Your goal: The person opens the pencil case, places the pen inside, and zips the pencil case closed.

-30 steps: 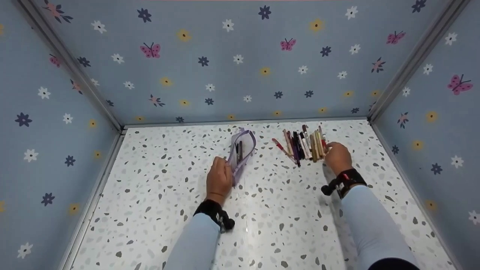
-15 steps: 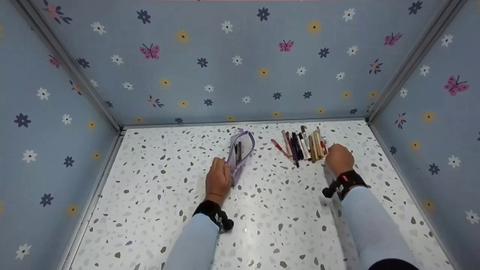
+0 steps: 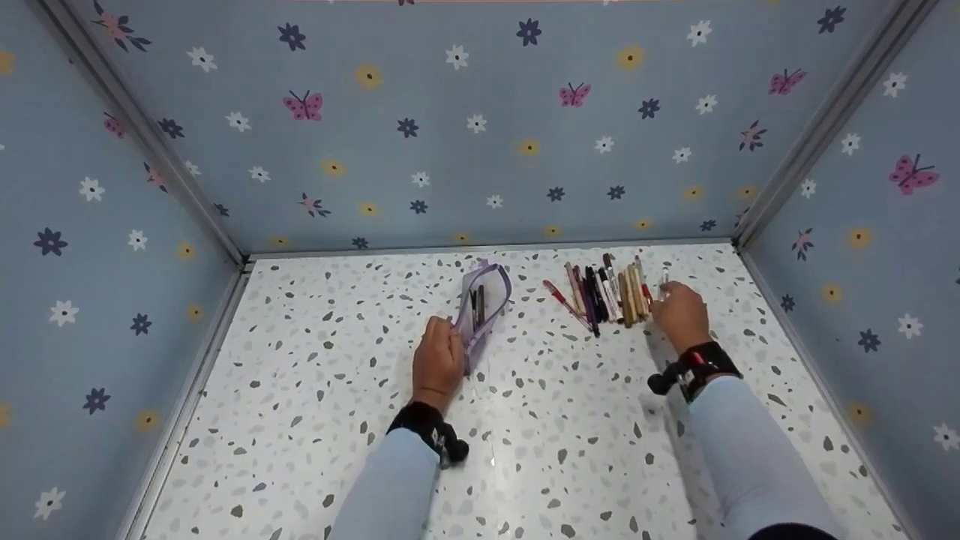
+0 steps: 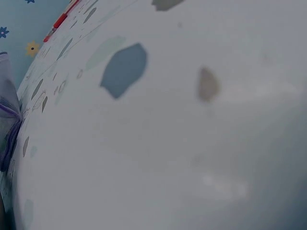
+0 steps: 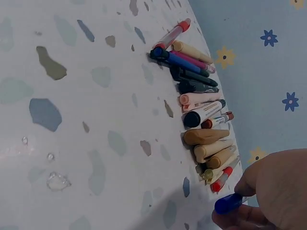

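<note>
A pen (image 5: 229,203) sits pinched between the right fingers (image 5: 240,219); left fingers (image 3: 439,328) seemingly grip the pouch (image 3: 478,346).

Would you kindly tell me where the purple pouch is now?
In the head view, the purple pouch is near the centre, gripped by the left hand, left of the pen row.
</note>
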`<state>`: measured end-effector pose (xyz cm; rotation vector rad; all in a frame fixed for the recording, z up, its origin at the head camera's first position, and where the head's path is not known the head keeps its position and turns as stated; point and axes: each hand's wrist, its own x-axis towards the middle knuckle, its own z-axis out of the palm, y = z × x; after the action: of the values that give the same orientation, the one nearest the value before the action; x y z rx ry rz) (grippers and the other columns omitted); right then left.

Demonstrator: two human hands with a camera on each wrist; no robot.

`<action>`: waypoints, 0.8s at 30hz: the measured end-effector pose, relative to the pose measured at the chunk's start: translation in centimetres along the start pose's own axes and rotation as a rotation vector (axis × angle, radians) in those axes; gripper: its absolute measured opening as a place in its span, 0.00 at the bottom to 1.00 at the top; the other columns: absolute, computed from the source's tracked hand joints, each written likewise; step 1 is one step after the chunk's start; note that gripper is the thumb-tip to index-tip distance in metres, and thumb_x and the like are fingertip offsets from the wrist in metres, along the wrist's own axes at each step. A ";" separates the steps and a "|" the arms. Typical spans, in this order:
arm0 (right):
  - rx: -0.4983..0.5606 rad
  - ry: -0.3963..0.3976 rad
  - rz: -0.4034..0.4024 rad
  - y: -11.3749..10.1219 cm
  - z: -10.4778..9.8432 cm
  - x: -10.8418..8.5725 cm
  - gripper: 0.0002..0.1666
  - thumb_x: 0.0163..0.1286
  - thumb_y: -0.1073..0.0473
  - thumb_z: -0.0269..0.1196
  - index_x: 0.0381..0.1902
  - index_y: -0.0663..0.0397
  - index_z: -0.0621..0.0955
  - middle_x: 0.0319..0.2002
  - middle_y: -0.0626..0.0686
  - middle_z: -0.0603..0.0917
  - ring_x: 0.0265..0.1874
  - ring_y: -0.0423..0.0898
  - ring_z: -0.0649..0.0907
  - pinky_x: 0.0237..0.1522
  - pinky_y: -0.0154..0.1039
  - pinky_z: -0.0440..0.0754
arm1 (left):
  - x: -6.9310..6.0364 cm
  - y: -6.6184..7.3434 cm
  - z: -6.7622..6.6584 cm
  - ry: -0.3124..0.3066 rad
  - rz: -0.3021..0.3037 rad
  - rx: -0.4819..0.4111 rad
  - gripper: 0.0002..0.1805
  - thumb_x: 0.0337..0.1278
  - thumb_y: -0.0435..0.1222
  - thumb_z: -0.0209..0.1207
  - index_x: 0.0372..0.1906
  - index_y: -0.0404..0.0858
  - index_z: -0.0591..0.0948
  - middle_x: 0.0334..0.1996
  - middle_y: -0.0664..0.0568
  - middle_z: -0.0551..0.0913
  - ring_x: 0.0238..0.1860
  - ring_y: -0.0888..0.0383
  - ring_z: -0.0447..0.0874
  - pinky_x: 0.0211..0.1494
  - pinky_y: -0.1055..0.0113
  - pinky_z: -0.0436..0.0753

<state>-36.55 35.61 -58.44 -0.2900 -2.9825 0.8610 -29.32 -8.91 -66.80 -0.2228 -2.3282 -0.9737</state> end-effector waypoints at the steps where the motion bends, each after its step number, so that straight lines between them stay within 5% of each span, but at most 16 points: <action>1: 0.028 0.008 -0.007 -0.4 0.0 0.0 0.30 0.84 0.60 0.61 0.78 0.68 0.78 0.61 0.72 0.90 0.24 0.48 0.82 0.31 0.44 0.80 | 0.0 0.0 0.0 -0.003 -0.005 0.002 0.09 0.83 0.35 0.51 0.39 0.37 0.71 0.38 0.45 0.73 0.30 0.51 0.70 0.32 0.52 0.78; 4: 0.126 0.021 -0.019 -2.0 -0.1 -0.1 0.28 0.84 0.60 0.59 0.76 0.66 0.81 0.60 0.71 0.90 0.26 0.43 0.81 0.31 0.40 0.78 | -0.1 0.0 -0.1 -0.008 -0.017 0.005 0.09 0.83 0.35 0.51 0.40 0.37 0.72 0.38 0.45 0.73 0.30 0.51 0.71 0.33 0.53 0.79; 10: 0.305 0.005 -0.027 -6.0 0.3 -0.7 0.27 0.86 0.58 0.59 0.77 0.59 0.81 0.64 0.67 0.86 0.36 0.49 0.87 0.32 0.37 0.83 | -0.1 -0.1 0.0 -0.002 -0.008 -0.004 0.09 0.84 0.35 0.51 0.39 0.37 0.72 0.38 0.44 0.74 0.30 0.51 0.70 0.32 0.53 0.78; 18: 0.379 -0.021 -0.121 -10.9 2.2 -1.6 0.27 0.86 0.61 0.58 0.78 0.51 0.83 0.68 0.66 0.87 0.25 0.39 0.76 0.26 0.32 0.74 | 0.0 -0.2 0.1 0.021 0.028 -0.001 0.09 0.83 0.34 0.51 0.39 0.38 0.72 0.37 0.44 0.74 0.29 0.51 0.69 0.32 0.53 0.78; 24: 0.389 -0.091 -0.186 -14.0 3.9 -2.8 0.24 0.83 0.59 0.64 0.73 0.53 0.86 0.61 0.63 0.90 0.48 0.50 0.88 0.41 0.36 0.83 | 0.0 -0.2 0.2 0.024 0.027 0.000 0.09 0.82 0.34 0.51 0.39 0.38 0.71 0.37 0.44 0.73 0.29 0.50 0.69 0.32 0.52 0.78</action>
<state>-36.54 21.43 -54.29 0.0377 -2.7728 1.4250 -29.45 -8.90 -67.02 -0.2406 -2.2980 -0.9584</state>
